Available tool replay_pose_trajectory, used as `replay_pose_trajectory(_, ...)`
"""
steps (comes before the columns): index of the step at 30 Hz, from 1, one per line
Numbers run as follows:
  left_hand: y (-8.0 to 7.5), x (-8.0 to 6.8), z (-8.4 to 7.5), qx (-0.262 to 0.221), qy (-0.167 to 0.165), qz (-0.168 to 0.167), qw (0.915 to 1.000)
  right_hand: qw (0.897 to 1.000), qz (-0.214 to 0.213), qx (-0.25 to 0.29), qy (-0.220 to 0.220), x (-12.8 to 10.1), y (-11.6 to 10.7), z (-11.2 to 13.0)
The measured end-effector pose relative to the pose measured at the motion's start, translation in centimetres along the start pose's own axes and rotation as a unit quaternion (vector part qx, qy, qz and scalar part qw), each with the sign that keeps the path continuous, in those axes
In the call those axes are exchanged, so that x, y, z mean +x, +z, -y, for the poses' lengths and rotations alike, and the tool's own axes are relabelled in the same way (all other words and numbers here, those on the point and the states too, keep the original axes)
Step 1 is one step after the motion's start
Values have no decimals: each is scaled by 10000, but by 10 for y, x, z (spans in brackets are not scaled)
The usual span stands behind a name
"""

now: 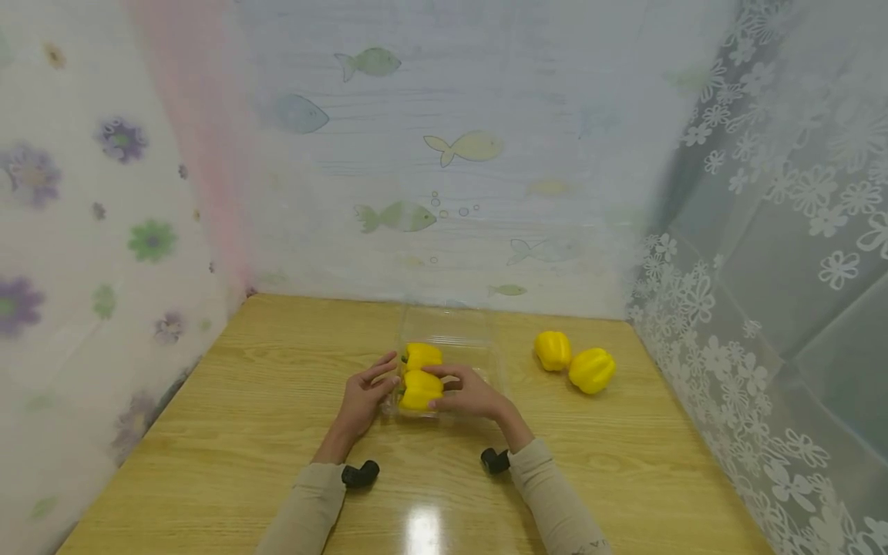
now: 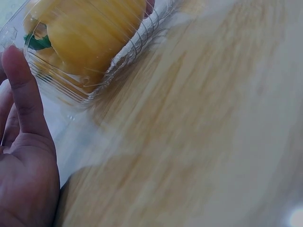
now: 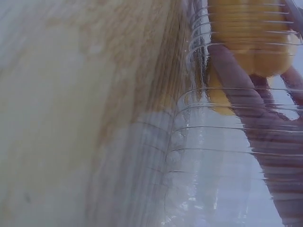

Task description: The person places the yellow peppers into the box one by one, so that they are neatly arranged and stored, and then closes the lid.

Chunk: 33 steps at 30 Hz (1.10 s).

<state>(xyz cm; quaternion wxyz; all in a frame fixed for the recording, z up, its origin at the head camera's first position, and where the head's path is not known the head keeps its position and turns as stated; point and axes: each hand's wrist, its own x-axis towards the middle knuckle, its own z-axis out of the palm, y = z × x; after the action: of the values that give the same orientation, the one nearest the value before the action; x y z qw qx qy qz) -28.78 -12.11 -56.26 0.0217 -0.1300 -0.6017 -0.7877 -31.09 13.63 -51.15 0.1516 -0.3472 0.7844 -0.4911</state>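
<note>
At the left of the wooden table [image 1: 243, 432], the left hand [image 1: 362, 401] lies against the left wall of the clear plastic container [image 1: 479, 339], fingers straight and relaxed, fingertips touching the plastic but curled round nothing; it seems to be steadying the box rather than gripping it. Inside the container sit two yellow peppers, the near pepper [image 1: 418, 390] at the front and the far pepper [image 1: 422, 355] just behind it, touching. The right hand [image 1: 469, 391] reaches in from the right, thumb and fingers curved round the near pepper (a light hold, by the look of it). Well apart to the right lie two loose peppers [image 1: 574, 362], side by side on the bare wood.

The step in hand, I judge, is seating the near pepper in the container; the next move calls for the right hand to let go without dragging the pepper, while the left keeps the light box from sliding.

The head view alone shows both hands, the loose pair, and the patterned curtains all round; the left wrist view adds the pepper's green stem [image 2: 39, 42] pressed behind the ribbed wall, and the straight thumb beside it; the right wrist view shows fingers [image 3: 251, 99] seen through the ribbed plastic, lying against the yellow skin.
</note>
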Motion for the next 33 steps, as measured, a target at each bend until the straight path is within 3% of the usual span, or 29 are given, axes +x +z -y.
replay_pose_trajectory(12, 0, 0, 1, -87, 14, 11, 10000, 9996, 228, -35, -166, -1, -4, 2)
replay_pose_trajectory(24, 0, -1, 1, -161, 74, 68, 9998, 9994, 284, -115, 169, -5, -7, 5)
replay_pose_trajectory(33, -1, -1, 1, -225, 99, 133, 9996, 9991, 90, -244, 321, -11, -11, 5)
